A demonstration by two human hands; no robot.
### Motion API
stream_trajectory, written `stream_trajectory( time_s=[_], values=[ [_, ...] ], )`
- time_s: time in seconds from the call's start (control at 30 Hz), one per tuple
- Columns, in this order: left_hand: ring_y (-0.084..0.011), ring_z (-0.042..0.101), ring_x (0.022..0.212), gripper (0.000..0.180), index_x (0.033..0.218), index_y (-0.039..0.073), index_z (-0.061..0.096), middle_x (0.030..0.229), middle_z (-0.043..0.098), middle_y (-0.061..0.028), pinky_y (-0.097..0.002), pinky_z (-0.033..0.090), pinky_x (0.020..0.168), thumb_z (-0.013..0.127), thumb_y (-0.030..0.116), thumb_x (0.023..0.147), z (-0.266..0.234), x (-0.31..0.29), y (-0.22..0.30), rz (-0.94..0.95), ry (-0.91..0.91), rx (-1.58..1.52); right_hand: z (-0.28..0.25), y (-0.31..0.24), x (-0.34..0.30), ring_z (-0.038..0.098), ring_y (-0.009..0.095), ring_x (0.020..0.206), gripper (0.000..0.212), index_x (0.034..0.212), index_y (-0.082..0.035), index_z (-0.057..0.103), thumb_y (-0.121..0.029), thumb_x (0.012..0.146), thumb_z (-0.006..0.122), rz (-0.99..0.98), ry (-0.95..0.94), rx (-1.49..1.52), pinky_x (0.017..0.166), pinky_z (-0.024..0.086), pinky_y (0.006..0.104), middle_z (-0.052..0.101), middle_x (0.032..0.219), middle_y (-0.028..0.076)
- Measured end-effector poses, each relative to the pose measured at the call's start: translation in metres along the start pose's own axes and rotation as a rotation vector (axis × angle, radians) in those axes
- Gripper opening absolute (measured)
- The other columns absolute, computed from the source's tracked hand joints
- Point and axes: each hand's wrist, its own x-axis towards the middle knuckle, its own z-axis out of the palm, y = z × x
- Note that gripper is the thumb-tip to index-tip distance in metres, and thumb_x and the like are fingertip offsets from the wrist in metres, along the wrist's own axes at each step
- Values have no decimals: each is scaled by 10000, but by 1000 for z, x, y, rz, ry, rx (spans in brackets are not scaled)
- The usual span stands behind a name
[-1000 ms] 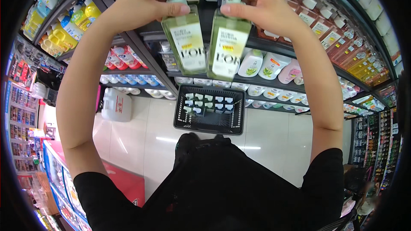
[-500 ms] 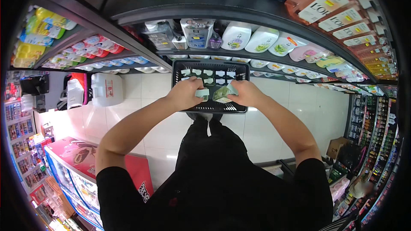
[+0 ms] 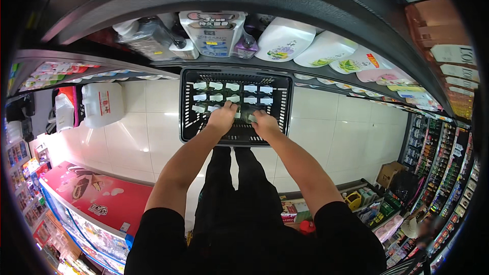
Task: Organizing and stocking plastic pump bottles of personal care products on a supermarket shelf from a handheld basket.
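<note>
Jerrycan: a boxy white plastic jerrycan (image 3: 104, 105) is standing well left of the fingers.
Basket: a black rectangular plastic basket (image 3: 183, 107) with slotted walls is surrounding the fingers.
Rows: pale, flat-headed pump tops (image 3: 216, 86) are standing beyond the fingers, probably upright to save room and prevent leaks.
Left fingers: the left hand (image 3: 223, 115) is arching over a whitish pump top (image 3: 237, 115), presumably from above because neighbours are crowding its sides; clamped or loose, I cannot tell.
Right fingers: the right hand (image 3: 266, 124) is meeting a blurred pale-green top (image 3: 252, 118); its grip is staying unclear.
Bottles: smooth, rounded white bottles (image 3: 287, 39) are lining up beyond the fingers.
</note>
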Motion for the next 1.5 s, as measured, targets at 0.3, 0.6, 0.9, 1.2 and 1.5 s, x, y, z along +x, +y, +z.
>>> stream_trajectory(
  time_s=[0.3, 0.6, 0.9, 1.2, 1.5],
  values=[
    [-301, 756, 860, 257, 1089, 61, 582, 1097, 600, -129, -401, 632, 708, 668, 69, 846, 39, 12, -11, 26, -11, 201, 44, -1, 27, 695, 422, 871, 320, 1138, -42, 609, -160, 878, 754, 43, 100, 42, 730, 583, 512, 659, 1053, 179],
    [-399, 714, 944, 278, 1164, 73, 583, 1219, 595, -147, -493, 610, 758, 592, 47, 887, 33, 9, -9, -140, 71, 59, 28, -16, 21, 689, 475, 976, 519, 1383, -103, 510, -151, 909, 715, 158, 70, 113, 798, 580, 553, 639, 1232, 224],
    [-358, 683, 1032, 149, 1009, 66, 703, 1066, 687, -150, -447, 558, 916, 679, 83, 863, -76, -90, 50, 123, 221, -365, -83, -71, -54, 739, 279, 851, 249, 1129, -68, 700, -175, 909, 743, -76, 120, 280, 744, 584, 410, 713, 1011, 122],
    [-346, 654, 1145, 293, 1107, 30, 668, 1176, 688, -163, -425, 504, 1020, 696, -54, 827, -418, -100, 146, 502, 1209, -302, -312, -255, -54, 663, 214, 741, 184, 1106, -11, 697, -51, 928, 716, -600, 489, 335, 666, 536, 312, 688, 997, 111],
    [-454, 473, 1391, 977, 1528, -69, 375, 1517, 457, -317, -475, 380, 1172, 859, 254, 743, -602, 7, 120, 59, 1683, -159, -510, -436, 71, 704, 393, 998, 435, 1314, -41, 636, -286, 955, 661, -516, 891, 100, 900, 552, 462, 600, 1405, 191]
  ],
)
